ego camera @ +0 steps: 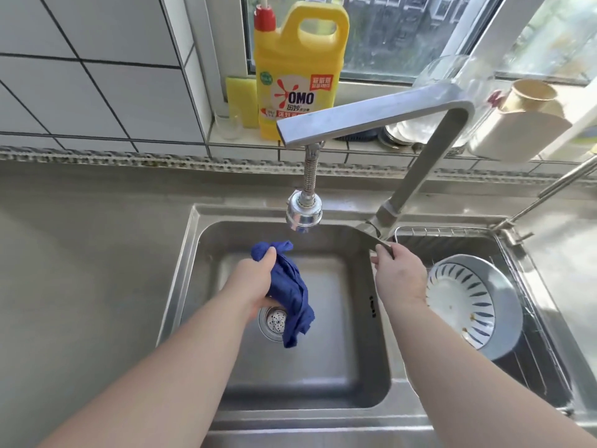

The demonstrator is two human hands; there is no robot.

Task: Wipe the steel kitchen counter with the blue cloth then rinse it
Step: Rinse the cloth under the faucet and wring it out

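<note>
both hands [258,279] busy: cloth [292,295], tap lever [376,242]

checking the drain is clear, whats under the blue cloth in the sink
The round drain strainer lies under the hanging blue cloth; its left part shows, its right edge is covered. No water visible from the spray head.

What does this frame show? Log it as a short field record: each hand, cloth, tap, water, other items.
left hand: grips the blue cloth over the left sink basin
right hand: grip on the tap lever
cloth position: hangs below the spray head, above the drain
water: no stream visible
right basin: patterned bowl in a wire rack
windowsill: yellow detergent jug
</note>
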